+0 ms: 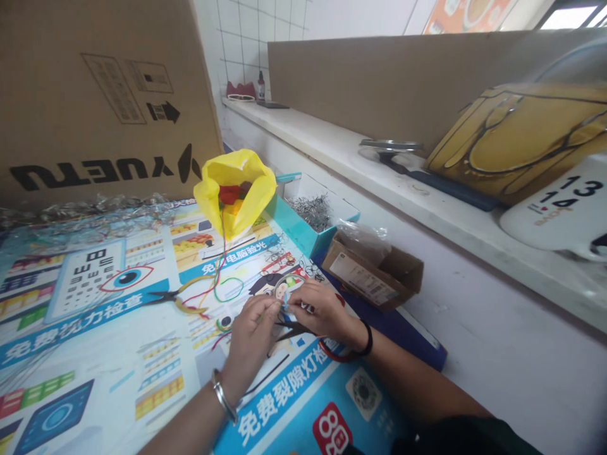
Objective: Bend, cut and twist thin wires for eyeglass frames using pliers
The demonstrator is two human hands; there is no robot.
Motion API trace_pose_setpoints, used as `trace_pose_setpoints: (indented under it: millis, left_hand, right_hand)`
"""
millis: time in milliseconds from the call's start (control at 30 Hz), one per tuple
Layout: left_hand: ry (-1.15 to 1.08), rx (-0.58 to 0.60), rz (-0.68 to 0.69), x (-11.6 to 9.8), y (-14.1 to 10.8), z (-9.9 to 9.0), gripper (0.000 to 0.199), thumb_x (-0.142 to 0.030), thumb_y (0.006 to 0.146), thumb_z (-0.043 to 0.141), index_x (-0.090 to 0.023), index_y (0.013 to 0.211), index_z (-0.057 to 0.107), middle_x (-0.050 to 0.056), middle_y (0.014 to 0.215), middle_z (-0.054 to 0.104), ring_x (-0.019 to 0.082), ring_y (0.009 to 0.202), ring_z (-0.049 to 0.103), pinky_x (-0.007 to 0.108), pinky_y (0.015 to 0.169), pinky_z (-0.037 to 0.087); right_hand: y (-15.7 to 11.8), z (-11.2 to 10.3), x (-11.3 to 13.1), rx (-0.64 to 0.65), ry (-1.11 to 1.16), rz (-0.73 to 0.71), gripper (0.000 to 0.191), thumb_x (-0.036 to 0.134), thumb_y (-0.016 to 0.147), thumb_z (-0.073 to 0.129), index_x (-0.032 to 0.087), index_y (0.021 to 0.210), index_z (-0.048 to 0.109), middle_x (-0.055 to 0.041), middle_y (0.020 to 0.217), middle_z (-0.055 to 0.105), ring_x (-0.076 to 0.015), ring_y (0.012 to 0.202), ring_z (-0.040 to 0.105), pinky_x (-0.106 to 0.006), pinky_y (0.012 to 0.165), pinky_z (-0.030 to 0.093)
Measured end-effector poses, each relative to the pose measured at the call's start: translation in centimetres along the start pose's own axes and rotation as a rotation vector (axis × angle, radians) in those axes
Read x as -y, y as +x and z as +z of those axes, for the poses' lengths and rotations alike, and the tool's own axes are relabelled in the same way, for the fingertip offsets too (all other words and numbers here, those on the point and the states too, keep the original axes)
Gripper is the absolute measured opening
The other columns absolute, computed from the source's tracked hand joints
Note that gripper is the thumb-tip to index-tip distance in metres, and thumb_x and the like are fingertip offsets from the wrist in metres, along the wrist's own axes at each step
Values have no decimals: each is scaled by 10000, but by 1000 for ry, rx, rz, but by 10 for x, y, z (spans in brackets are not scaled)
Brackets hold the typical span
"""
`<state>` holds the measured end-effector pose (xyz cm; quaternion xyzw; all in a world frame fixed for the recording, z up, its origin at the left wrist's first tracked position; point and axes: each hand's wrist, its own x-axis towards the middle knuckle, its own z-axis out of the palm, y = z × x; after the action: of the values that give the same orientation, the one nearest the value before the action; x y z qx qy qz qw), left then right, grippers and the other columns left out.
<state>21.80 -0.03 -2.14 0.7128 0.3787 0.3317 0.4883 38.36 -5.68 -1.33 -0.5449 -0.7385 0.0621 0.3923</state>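
Note:
My left hand is closed in a pinch, its fingertips against those of my right hand, which is pinching too. Between them is something small and pale blue, too tiny to name, and a thin curved loop rises just above. Beneath the hands lie dark-bladed scissors, with a red handle showing below my right wrist. To the left rest pliers with yellow handles, crossed by red thread. A green cord loop lies beside them.
A yellow bag with red and yellow material stands behind the hands. Beside it is a teal box of metal pins. A small cardboard box sits at right, below a white ledge. Clear plastic wrapping lies far left.

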Motion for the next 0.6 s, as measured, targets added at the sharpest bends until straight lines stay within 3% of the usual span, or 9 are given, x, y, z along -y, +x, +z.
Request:
trace_pose_setpoints:
  millis: [167, 333, 600]
  left_hand:
    - [1, -29, -24, -1, 1, 0, 255, -393, 843, 480, -211, 893, 652, 31, 963, 652, 190, 943, 583, 328, 883, 429]
    - [28, -134, -95, 4, 3, 0, 289, -401, 847, 465, -219, 1018, 610, 42, 1059, 638, 208, 1013, 561, 363, 918, 410]
    - [207, -91, -12, 15, 8, 2, 212, -276, 818, 462, -197, 940, 617, 51, 992, 635, 222, 982, 547, 386, 876, 416]
  right_hand:
    - [1, -8, -8, 37, 74, 111, 96, 152, 846, 513, 186, 794, 587, -13, 743, 618, -124, 706, 549, -232, 688, 422]
    - [1, -15, -15, 122, -142, 173, 149, 158, 874, 469, 175, 754, 557, -35, 720, 592, -149, 715, 509, -252, 690, 396]
    - [-1, -9, -19, 142, -330, 221, 179, 108, 839, 459, 174, 682, 515, -14, 640, 521, -135, 666, 476, -224, 631, 341]
